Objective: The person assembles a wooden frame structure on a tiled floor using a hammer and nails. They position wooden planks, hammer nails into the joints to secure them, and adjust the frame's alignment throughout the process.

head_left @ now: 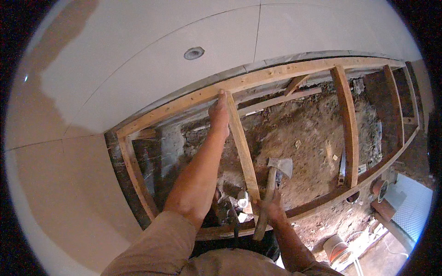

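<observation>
A wooden crosspiece (pixel 241 142) spans the timber frame in front of me. My left hand (pixel 219 112) reaches far forward and closes on the crosspiece's far end, close under the long far beam (pixel 258 79). Its thumb points up by the joint, and its other fingers are mostly hidden. In my right hand (pixel 273 208) is a hatchet (pixel 269 188), gripped around its wooden handle beside the near end of the crosspiece. The hatchet's metal head (pixel 282 166) points away from me. Fingers of the right hand come close to the crosspiece; whether they touch it I cannot tell.
More crosspieces (pixel 346 119) divide the frame on the right. Through the openings shows rough, dirty ground (pixel 299 133) with debris. A pale panelled surface with a round fitting (pixel 194 53) lies beyond the frame. At lower right stand a bucket (pixel 338 248) and a bright opening.
</observation>
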